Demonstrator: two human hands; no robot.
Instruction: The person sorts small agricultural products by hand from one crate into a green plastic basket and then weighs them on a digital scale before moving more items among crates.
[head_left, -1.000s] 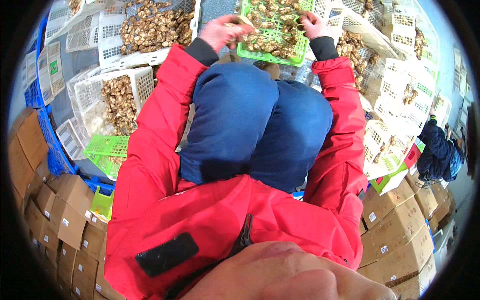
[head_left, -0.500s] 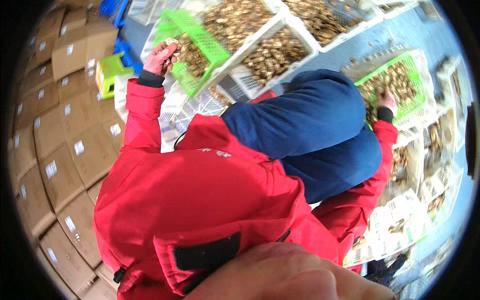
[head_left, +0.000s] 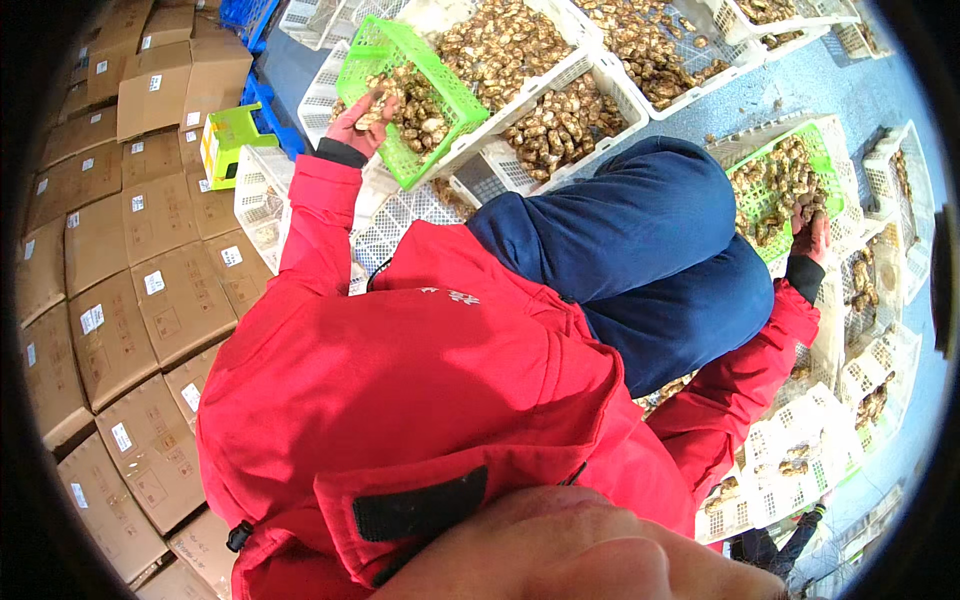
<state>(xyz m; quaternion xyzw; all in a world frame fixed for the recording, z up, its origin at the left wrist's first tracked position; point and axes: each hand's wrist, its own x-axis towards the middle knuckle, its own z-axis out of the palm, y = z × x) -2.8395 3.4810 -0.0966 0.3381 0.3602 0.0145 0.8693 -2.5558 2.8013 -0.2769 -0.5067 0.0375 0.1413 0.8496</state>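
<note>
My left hand (head_left: pixel 358 132) is closed round pale, mottled pieces that look like mushrooms, beside the near left edge of a bright green plastic basket (head_left: pixel 462 98). Inside that basket lie brown-and-cream mushrooms (head_left: pixel 425 125) of the same look. On the right side, my right hand (head_left: pixel 818 238) reaches over the rim of a second green basket (head_left: pixel 832 172). Its fingers are curled on a few mushrooms (head_left: pixel 803 205) at the basket's near right part; the fingertips are partly hidden among them.
White mesh crates of mushrooms stand ahead, one crate (head_left: pixel 625 100) close past my knees. More white crates (head_left: pixel 858 375) line the right side. Stacked cardboard boxes (head_left: pixel 180 310) fill the left, beside a yellow-green bin (head_left: pixel 228 135). Part of another person (head_left: pixel 775 548) shows at lower right.
My left hand has moved right and slightly nearer, to the green basket's edge. My right hand has shifted right and nearer, toward its basket's near right rim. The view has shifted slightly.
</note>
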